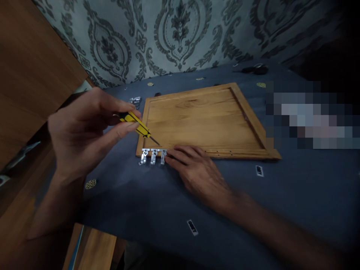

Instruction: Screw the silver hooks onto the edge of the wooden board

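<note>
A yellow and black screwdriver point(135, 123) is pinched between the thumb and fingers of my left hand point(92, 131). Its thin shaft slants down to the right, with the tip over the near part of a framed wooden panel point(194, 118). Three silver metal hooks point(153, 156) sit in a row along the panel's near edge, at its left end. My right hand point(197, 170) lies over that edge, its thumb and fingertips closed at the rightmost hook point(163, 156). The fingers partly cover this hook.
More small metal hooks point(135, 100) lie beyond the panel's left corner. A dark tool point(254, 69) rests at the back right of the blue patterned cloth point(225, 225). Wooden furniture point(33, 75) stands at left, patterned fabric point(180, 33) behind. A blurred-out patch covers the right side.
</note>
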`<state>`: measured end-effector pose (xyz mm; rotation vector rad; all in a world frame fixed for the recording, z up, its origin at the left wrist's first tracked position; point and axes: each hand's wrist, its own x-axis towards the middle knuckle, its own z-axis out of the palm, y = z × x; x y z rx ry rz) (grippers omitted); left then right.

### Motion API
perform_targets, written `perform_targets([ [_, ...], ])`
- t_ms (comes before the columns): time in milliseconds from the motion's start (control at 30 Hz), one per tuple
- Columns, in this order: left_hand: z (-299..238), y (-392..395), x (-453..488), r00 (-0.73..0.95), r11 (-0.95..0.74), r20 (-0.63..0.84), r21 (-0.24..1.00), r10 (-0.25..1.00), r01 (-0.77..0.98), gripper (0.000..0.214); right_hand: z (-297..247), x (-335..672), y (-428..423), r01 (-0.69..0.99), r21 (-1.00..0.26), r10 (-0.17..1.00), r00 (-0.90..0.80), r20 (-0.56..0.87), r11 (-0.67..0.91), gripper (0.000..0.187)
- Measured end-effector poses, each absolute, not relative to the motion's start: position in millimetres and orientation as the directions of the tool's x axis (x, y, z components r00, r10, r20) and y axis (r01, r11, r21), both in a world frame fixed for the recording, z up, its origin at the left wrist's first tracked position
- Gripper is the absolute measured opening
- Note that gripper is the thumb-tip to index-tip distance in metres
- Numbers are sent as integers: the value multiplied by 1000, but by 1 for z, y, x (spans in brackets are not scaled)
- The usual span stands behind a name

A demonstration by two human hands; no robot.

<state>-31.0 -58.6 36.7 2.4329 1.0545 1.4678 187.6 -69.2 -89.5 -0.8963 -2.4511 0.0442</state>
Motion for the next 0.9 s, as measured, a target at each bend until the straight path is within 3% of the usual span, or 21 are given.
perform_targets([
  [133,43,-68,-32,274,-717,702,474,658,511,37,-89,188,-70,588,-216,613,-644,458,780,36],
  [333,44,-69,-35,440,-748,633,368,636,552,47,-89,189,-70,584,-214,607,-643,466,783,35],
  [533,42,-65,-36,467,-755,628,324,623,571,45,-89,189,-70,589,-204,608,-648,458,782,36],
  [900,29,-54,-32,478,-777,627,384,616,499,43,-88,188,-69,595,-199,612,-647,455,778,35],
])
